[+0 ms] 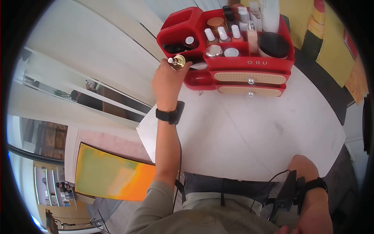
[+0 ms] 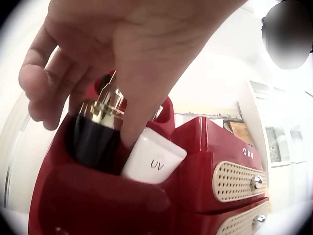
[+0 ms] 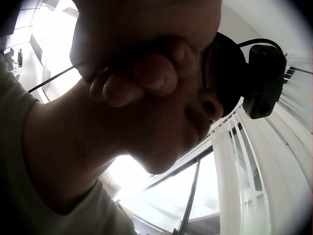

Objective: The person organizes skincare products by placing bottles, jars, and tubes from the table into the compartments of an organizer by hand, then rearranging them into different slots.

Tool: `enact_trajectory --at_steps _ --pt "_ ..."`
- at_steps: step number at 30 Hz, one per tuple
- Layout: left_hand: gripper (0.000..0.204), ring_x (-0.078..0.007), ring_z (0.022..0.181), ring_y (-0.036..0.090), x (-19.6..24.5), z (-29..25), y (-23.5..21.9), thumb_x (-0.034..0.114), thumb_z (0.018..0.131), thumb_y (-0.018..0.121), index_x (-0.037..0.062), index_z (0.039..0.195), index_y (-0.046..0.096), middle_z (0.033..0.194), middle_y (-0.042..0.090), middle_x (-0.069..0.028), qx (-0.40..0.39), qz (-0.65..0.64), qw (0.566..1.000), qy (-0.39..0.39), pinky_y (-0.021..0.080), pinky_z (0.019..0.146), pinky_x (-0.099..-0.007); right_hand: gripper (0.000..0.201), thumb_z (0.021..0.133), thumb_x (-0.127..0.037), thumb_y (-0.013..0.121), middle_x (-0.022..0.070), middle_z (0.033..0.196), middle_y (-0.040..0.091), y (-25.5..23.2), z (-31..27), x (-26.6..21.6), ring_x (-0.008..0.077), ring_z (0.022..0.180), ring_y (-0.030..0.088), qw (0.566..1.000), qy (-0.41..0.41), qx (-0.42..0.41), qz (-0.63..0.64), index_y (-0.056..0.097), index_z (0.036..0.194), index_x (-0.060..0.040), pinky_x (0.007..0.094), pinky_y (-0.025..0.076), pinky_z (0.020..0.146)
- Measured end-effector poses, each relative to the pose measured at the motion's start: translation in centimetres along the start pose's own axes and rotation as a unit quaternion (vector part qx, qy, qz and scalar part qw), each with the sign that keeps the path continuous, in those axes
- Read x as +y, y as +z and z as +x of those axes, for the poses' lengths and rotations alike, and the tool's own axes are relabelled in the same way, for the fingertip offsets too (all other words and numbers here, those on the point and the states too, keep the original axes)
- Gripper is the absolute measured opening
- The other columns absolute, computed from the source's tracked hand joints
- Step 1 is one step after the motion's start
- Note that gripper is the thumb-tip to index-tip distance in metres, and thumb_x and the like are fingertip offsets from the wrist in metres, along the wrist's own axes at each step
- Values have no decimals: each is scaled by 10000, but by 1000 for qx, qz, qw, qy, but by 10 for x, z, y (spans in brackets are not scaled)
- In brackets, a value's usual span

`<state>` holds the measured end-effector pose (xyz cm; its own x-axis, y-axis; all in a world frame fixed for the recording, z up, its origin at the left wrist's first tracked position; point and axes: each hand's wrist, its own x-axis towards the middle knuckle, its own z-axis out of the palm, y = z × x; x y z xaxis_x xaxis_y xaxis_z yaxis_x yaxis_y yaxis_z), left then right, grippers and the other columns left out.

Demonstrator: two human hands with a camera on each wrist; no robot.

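At the red organizer's left end (image 1: 199, 80), my left hand (image 1: 166, 84) has thumb and fingers around a black bottle with a gold collar (image 1: 178, 62). In the left wrist view this bottle (image 2: 95, 139) stands in a red compartment; my left hand (image 2: 105, 58) has its thumb against the gold part and the other fingers bent on the far side, index tip partly hidden. A white tube marked UV (image 2: 155, 159) leans beside the thumb. My right hand (image 3: 146, 63), loosely curled and holding nothing, is raised near the face; its fingers show at the head view's bottom edge.
Nail polish bottles (image 1: 223, 34), a black-lidded jar (image 1: 274, 45) and a pale foundation bottle (image 1: 252, 39) stand in the organizer, above two woven-front drawers (image 1: 251, 78). It sits at the far side of the white table (image 1: 241, 124). A curtain (image 1: 97, 50) hangs at the left.
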<state>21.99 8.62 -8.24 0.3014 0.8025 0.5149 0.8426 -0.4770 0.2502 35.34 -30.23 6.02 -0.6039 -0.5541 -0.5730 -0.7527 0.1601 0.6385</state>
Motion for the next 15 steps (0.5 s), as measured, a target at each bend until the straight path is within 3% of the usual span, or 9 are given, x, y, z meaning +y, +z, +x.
enact_trajectory --at_steps 3,6,7,8,10,11,13,14,15 --pt "601 -354 858 718 -8 1 13 524 776 838 3 995 632 933 739 -154 20 -14 1000 -19 562 720 -437 210 961 -64 583 149 787 657 4 0 -10 166 691 656 1000 10 -15 -12 605 787 52 232 442 510" --pt "545 -351 833 711 -14 2 16 494 786 836 21 972 640 904 731 -140 42 -49 998 25 551 702 -438 215 957 -52 574 152 793 659 10 0 -22 156 694 656 999 20 -28 -21 602 769 47 224 433 509" --pt "515 -353 825 707 -14 2 12 471 793 834 30 976 642 894 727 -134 71 -84 994 25 545 694 -439 278 921 -74 614 122 694 646 29 -5 -47 147 602 636 884 402 234 40 589 655 6 229 404 469" --pt "485 -354 817 702 -14 3 7 448 799 831 39 981 645 884 724 -128 99 -120 988 27 538 686 -440 278 921 -74 614 122 694 646 39 -8 -48 147 602 636 885 403 231 41 589 655 6 229 404 469" --pt "444 -296 767 693 -15 6 -18 387 809 847 38 989 638 869 711 -128 88 -167 982 6 530 674 -412 343 817 -122 697 77 557 589 54 -11 -43 137 484 577 806 500 315 -29 522 529 -59 230 346 418" --pt "429 -262 762 696 -11 2 -39 353 817 854 30 998 637 875 713 -126 68 -198 978 -15 532 677 -401 343 817 -122 697 77 557 589 59 -13 -42 137 484 577 806 500 316 -30 522 529 -59 230 346 418" --pt "383 -166 798 701 -18 -9 -64 256 840 855 14 1044 639 914 735 -98 101 -260 959 39 541 629 -338 295 751 -135 733 79 568 595 64 -15 -42 138 486 580 770 508 382 -51 535 548 -52 217 337 416" --pt "366 -112 858 702 -12 -20 -82 189 855 843 7 1101 643 959 748 -65 74 -309 948 -11 552 580 -273 295 751 -135 733 79 568 595 63 -15 -42 138 486 580 770 508 383 -51 535 548 -52 217 337 416" --pt "373 -95 872 693 -19 -29 -89 192 863 839 6 1120 644 966 740 -51 83 -346 935 5 551 547 -223 318 759 -154 746 79 571 599 61 -14 -43 134 488 580 792 482 372 -48 532 546 -54 214 336 416"
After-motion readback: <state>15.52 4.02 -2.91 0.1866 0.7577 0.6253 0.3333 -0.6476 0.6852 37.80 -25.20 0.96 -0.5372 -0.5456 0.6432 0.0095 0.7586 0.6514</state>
